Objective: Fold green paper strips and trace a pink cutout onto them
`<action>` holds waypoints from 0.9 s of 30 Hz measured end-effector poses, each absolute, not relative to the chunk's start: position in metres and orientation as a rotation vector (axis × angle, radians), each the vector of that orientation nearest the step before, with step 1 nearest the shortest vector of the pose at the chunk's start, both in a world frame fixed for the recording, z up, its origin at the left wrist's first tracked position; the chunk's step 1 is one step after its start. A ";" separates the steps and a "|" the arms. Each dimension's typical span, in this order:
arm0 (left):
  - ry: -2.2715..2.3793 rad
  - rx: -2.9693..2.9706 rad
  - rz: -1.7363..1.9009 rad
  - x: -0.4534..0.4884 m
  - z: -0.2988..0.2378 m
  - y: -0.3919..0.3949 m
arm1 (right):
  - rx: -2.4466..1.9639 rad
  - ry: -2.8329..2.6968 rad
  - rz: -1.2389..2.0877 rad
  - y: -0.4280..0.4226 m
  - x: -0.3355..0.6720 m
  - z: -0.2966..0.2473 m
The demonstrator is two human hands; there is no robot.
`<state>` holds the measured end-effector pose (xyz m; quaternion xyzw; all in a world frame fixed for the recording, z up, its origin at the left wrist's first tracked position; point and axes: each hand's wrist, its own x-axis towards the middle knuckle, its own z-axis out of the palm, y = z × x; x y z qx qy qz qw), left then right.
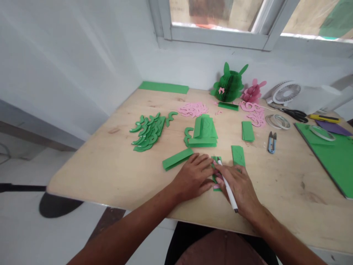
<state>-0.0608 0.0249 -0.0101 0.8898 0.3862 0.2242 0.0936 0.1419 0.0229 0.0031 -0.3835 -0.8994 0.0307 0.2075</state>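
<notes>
A white marker [229, 190] with dark ends slants through my right hand [239, 184], which is closed around it. Beneath both hands lies a green paper strip [216, 159], and on it a pink paper piece [216, 186] shows partly between the fingers. My left hand [193, 175] lies flat with fingers stretched out, their tips at the strip's left edge. Left of that hand is a folded green strip [177, 159]. A small stack of green paper rectangles [238, 155] lies just beyond my right hand. The pink piece's full shape is hidden by my fingers.
Green curved cutouts [150, 132], pink cutouts [193, 109] and folded green papers [204, 129] cover the middle. Behind stand green [229, 86] and pink [252, 91] paper figures. At right are blue thread snips [271, 142], tape rolls [278, 121], black scissors [296, 115] and a fan [286, 92].
</notes>
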 end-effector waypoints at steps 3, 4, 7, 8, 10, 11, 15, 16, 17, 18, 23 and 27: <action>1.143 2.654 0.692 -0.060 -0.010 0.025 | -1.075 -2.505 0.065 0.022 0.141 0.004; 1.142 2.659 0.703 -0.060 -0.009 0.024 | -1.076 -2.502 0.058 0.022 0.141 0.004; 1.139 2.672 0.724 -0.060 -0.009 0.024 | -1.079 -2.499 0.055 0.022 0.141 0.003; 1.137 2.674 0.727 -0.059 -0.009 0.024 | -1.082 -2.501 0.062 0.022 0.141 0.003; 1.137 2.677 0.729 -0.059 -0.009 0.024 | -1.092 -2.501 0.085 0.022 0.141 0.002; 1.138 2.678 0.729 -0.059 -0.009 0.024 | -1.100 -2.494 0.099 0.022 0.141 0.002; 1.140 2.692 0.742 -0.060 -0.009 0.024 | -1.147 -2.385 0.242 0.022 0.141 0.005; 1.141 2.694 0.751 -0.060 -0.009 0.024 | -1.159 -2.337 0.309 0.022 0.142 0.007; 1.142 2.696 0.760 -0.060 -0.009 0.024 | -1.172 -2.284 0.389 0.022 0.142 0.010; 1.143 2.698 0.766 -0.060 -0.009 0.024 | -1.189 -2.220 0.463 0.023 0.143 0.013; 1.150 2.703 0.780 -0.060 -0.009 0.024 | -1.270 -1.964 0.836 0.026 0.146 0.025; 1.150 2.702 0.768 -0.060 -0.010 0.024 | -1.260 -2.023 0.801 0.030 0.144 0.022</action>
